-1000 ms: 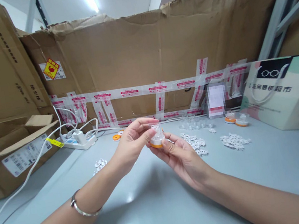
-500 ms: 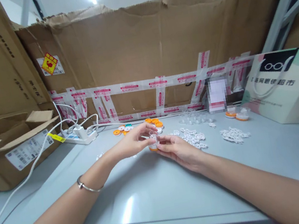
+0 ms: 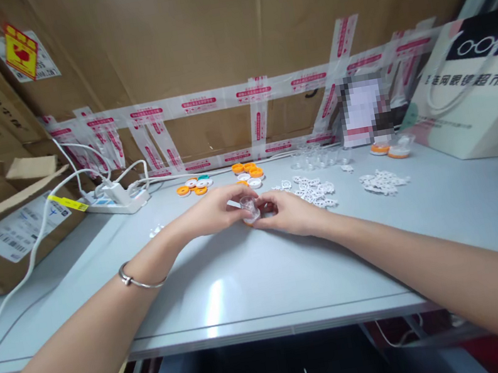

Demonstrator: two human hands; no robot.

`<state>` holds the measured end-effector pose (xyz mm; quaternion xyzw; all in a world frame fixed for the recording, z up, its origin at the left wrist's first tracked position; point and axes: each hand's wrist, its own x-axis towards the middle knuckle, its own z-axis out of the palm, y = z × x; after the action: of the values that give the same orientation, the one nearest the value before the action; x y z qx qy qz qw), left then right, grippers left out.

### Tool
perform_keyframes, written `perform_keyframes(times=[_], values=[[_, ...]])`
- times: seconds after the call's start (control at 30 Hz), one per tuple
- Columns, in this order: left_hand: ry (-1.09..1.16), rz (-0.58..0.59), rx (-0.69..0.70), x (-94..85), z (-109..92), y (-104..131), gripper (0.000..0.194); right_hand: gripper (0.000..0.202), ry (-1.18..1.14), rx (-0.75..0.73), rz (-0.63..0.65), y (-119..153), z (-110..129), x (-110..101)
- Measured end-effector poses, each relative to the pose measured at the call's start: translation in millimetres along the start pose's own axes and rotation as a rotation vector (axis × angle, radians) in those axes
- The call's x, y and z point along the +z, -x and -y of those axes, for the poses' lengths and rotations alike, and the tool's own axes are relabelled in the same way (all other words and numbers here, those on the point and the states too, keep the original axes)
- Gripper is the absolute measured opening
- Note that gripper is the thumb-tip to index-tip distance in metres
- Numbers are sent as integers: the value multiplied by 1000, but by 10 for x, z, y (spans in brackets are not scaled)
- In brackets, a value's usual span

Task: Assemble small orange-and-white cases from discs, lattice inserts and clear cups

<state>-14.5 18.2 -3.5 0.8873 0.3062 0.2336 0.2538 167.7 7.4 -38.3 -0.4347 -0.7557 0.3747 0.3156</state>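
Between my two hands is a small clear plastic cup (image 3: 248, 204) with an orange base, held upright just above or on the table. My left hand (image 3: 219, 209) is closed on it from the left, thumb and fingers around its upper part. My right hand (image 3: 289, 211) pinches its lower part and base from the right. Just behind the hands lie orange and white round caps (image 3: 251, 173). To the right of my right hand spreads a pile of white cut-out plastic pieces (image 3: 314, 189).
More caps (image 3: 192, 187) lie back left near a power strip (image 3: 125, 202). Clear cups (image 3: 315, 157) stand at the back, with orange-based ones (image 3: 396, 149) and another white pile (image 3: 382, 182) at right. A paper bag (image 3: 465, 106) and an open carton (image 3: 11, 220) flank the table.
The view has tilted downward, so the table's front edge and the space beneath it show more. Both hands stay on the cup, with its top now tipped slightly toward me.
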Motion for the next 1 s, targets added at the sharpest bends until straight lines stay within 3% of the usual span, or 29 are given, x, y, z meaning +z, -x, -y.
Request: perform_keyframes(times=[0.17, 0.47, 0.63, 0.8, 1.0], values=[[-59, -9, -3, 5, -10, -2, 27, 24, 147, -53, 41, 1, 4, -37], [-205, -93, 30, 19, -34, -18, 25, 27, 223, -8, -31, 12, 21, 6], [-137, -69, 10, 15, -52, -20, 23, 27, 233, -7, -44, 12, 11, 34], [-267, -65, 58, 19, -117, -1, 12, 24, 216, -47, -54, 19, 8, 62], [-335, -47, 13, 41, -164, 13, 13, 24, 227, -48, -78, 27, 15, 80]])
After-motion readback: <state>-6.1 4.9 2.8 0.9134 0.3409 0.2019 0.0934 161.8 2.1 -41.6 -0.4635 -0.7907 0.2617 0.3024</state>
